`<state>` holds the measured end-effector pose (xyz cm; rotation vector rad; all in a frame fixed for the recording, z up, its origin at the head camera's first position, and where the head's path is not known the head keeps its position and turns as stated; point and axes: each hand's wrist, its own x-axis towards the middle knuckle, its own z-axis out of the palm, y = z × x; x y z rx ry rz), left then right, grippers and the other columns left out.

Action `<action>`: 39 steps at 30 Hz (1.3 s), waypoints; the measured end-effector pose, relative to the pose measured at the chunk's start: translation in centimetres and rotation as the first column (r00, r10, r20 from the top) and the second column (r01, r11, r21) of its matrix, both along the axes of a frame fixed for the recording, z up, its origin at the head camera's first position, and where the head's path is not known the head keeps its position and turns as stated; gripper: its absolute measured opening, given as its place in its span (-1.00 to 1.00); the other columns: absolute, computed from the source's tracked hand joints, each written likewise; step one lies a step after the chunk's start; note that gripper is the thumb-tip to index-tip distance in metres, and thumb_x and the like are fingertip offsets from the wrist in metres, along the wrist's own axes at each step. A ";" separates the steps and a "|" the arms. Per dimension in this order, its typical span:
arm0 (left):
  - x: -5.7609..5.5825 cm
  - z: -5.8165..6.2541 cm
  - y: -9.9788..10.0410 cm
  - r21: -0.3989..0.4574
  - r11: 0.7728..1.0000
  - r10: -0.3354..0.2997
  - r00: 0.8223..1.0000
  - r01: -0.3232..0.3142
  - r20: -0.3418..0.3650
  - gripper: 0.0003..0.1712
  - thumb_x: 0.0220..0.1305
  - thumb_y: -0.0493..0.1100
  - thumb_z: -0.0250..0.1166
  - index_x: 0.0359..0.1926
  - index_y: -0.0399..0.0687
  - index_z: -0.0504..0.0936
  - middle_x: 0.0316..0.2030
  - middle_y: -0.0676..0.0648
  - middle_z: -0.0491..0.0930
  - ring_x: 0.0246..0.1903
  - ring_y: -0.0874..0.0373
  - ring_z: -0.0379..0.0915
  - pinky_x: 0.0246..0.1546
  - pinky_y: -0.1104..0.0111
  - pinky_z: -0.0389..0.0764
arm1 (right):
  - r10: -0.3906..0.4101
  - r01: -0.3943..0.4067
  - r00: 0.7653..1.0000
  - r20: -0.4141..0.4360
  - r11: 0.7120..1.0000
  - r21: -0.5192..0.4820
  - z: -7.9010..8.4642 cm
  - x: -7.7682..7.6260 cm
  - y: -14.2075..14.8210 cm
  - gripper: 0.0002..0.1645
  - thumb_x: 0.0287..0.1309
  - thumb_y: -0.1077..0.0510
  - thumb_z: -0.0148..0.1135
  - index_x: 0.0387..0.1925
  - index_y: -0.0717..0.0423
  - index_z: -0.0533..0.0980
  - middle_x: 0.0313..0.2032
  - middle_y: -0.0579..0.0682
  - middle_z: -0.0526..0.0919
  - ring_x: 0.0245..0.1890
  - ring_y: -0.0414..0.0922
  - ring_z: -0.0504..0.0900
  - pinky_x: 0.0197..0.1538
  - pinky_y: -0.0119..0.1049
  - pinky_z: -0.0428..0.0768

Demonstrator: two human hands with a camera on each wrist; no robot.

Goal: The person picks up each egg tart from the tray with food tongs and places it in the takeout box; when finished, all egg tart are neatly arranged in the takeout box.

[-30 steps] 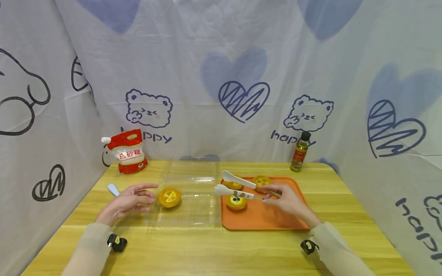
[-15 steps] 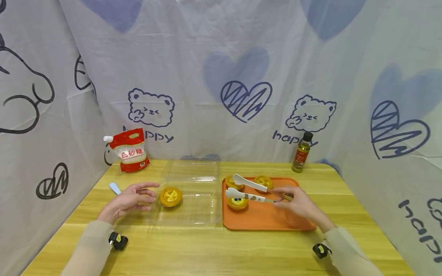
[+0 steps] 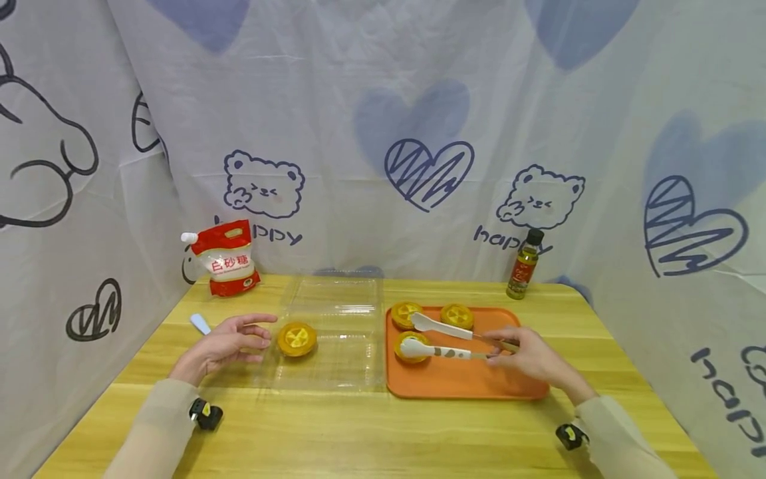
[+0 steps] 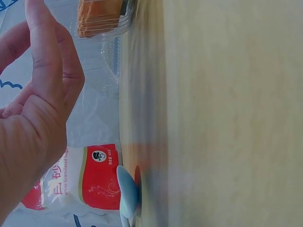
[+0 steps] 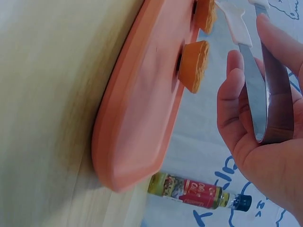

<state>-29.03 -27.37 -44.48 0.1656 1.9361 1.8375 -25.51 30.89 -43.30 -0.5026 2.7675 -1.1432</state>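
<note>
My right hand holds metal tongs with white tips, thumb on one arm and fingers around the other. In the head view the spread tips hover over the orange tray, one in front of the near egg tart. Two more tarts, a back left one and a back right one, sit on that tray. My left hand hovers with relaxed fingers, holding nothing, at the left side of a clear plastic box. Inside the box's left part is another egg tart.
The box's clear lid lies opened toward the back. A red and white sugar bag stands at the back left, an oil bottle at the back right. Left of my left hand lies a light blue utensil, partly hidden.
My right hand has moved right with the tongs, so their tips now hang farther right and lower over the tray's tarts. My left hand stays almost still.
</note>
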 end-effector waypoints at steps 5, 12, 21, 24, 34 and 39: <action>0.0 0.1 0.0 -0.001 1.000 -0.005 1.000 0.005 -0.003 -0.23 0.25 -0.33 0.31 0.42 -0.24 0.19 -0.14 -0.06 0.55 -0.24 0.14 0.59 -0.18 0.26 0.73 | 0.024 -0.024 0.999 0.023 1.000 0.004 0.2 0.0 0.5 -0.39 0.09 0.02 0.44 0.18 0.12 0.55 -0.09 0.10 0.65 -0.14 -0.10 0.57 0.09 -0.03 0.58; -0.1 0.1 0.0 0.008 1.000 -0.007 1.000 0.007 0.005 -0.23 0.25 -0.35 0.30 0.43 -0.25 0.18 -0.15 -0.06 0.55 -0.25 0.14 0.58 -0.19 0.28 0.73 | 0.059 -0.060 0.998 0.034 0.998 0.023 0.0 -0.4 1.0 -0.37 0.08 0.04 0.44 0.16 0.21 0.54 -0.02 0.14 0.65 -0.15 -0.09 0.53 0.05 -0.03 0.57; 0.0 0.0 0.0 0.004 1.000 -0.007 1.000 0.007 0.003 -0.22 0.26 -0.34 0.30 0.43 -0.26 0.17 -0.15 -0.06 0.55 -0.25 0.14 0.58 -0.18 0.27 0.73 | 0.077 -0.076 0.997 -0.007 0.994 0.079 -0.6 -0.6 1.2 -0.43 0.08 0.05 0.44 0.15 0.11 0.57 -0.14 0.09 0.63 -0.19 -0.15 0.56 -0.14 -0.37 0.59; -0.1 0.1 0.0 0.002 1.000 -0.005 1.000 0.005 0.006 -0.22 0.25 -0.34 0.31 0.43 -0.26 0.17 -0.14 -0.07 0.54 -0.24 0.14 0.59 -0.18 0.26 0.73 | 0.059 -0.058 0.998 -0.009 0.995 0.086 -0.7 -0.6 0.9 -0.44 0.07 0.06 0.45 0.13 0.09 0.59 -0.16 0.05 0.61 -0.20 -0.15 0.54 -0.18 -0.40 0.58; 0.0 0.2 0.1 -0.005 1.000 -0.006 1.000 0.006 0.008 -0.23 0.25 -0.33 0.31 0.42 -0.24 0.18 -0.15 -0.06 0.54 -0.25 0.14 0.58 -0.18 0.26 0.73 | 0.050 -0.046 0.998 -0.040 0.995 0.092 -0.9 -0.2 0.9 -0.50 0.13 0.04 0.40 0.12 0.01 0.60 -0.22 -0.04 0.58 -0.20 -0.18 0.50 -0.09 -0.35 0.61; 0.0 0.2 0.1 -0.007 1.000 -0.007 1.000 0.007 0.006 -0.23 0.25 -0.33 0.31 0.43 -0.25 0.18 -0.15 -0.07 0.54 -0.24 0.13 0.58 -0.18 0.26 0.73 | 0.055 -0.053 0.998 -0.044 0.997 0.050 -0.7 0.1 0.9 -0.52 0.15 0.05 0.38 0.11 0.08 0.60 -0.21 0.00 0.58 -0.20 -0.18 0.53 -0.03 -0.29 0.63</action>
